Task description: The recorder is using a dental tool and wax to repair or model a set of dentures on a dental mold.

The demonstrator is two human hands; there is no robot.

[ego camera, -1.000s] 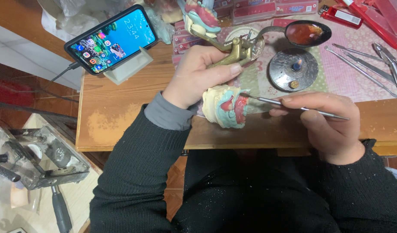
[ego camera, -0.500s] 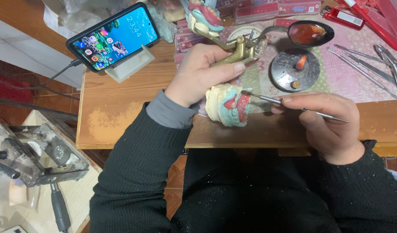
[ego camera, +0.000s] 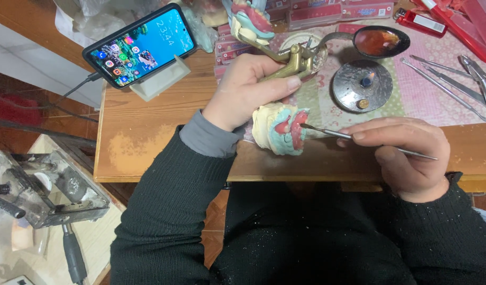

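Dental model (ego camera: 281,128): cream plaster cast with pale turquoise base and pink-red wax along the gum ridge; sits just below the left hand, against the near table edge, left of the right hand's fingertips.
Articulator (ego camera: 285,62): brass-coloured hinged frame; its upper end carries a second cast in cream, turquoise and red, reaching up beyond the left hand's knuckles.
Left hand (ego camera: 251,87): clenched around the brass frame, thumb pressed along the bar, grey cuff at the wrist.
Right hand (ego camera: 407,153): pinching a thin metal wax tool (ego camera: 359,140) between thumb and fingers; the tool lies nearly level.
Tool tip: touching the red wax on the model's right side.
Burner (ego camera: 362,84): round metal dish just above the right hand, small blue flame at its middle.
Spoon (ego camera: 377,42): dark amber liquid in its bowl, above the burner.
Phone (ego camera: 140,45): lit, on a stand, up-left of the left hand.
Change from earlier frame: half a second back the flame stood taller and orange; hands, model and tool keep almost the same places.
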